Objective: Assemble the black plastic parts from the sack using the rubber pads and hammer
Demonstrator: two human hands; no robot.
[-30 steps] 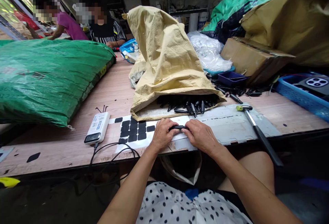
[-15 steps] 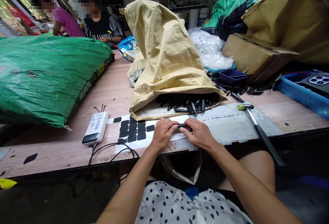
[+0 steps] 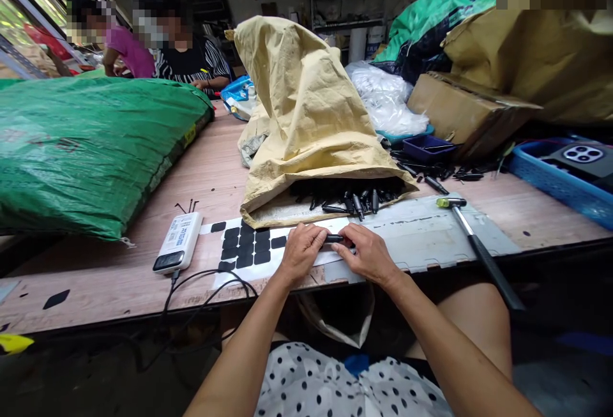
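Note:
Between my two hands lies a short black tube-like piece, level, its ends hidden by fingers. My left hand pinches its left end, and my right hand closes round its right end. Just beyond them, a tan sack lies with its mouth toward me, several similar black pieces spilling at the opening. Left of my hands is a white sheet with black rounded-square stickers. A grey board extends under and right of my right hand.
A hammer rests at the right, its handle past the table edge. On the left are a white power bank with black cables and a big green sack. A blue basket stands far right. Two people sit across the table.
More of the black piece shows between my hands, with the right fingers slightly farther from the left. The whole view has shifted a little from head movement.

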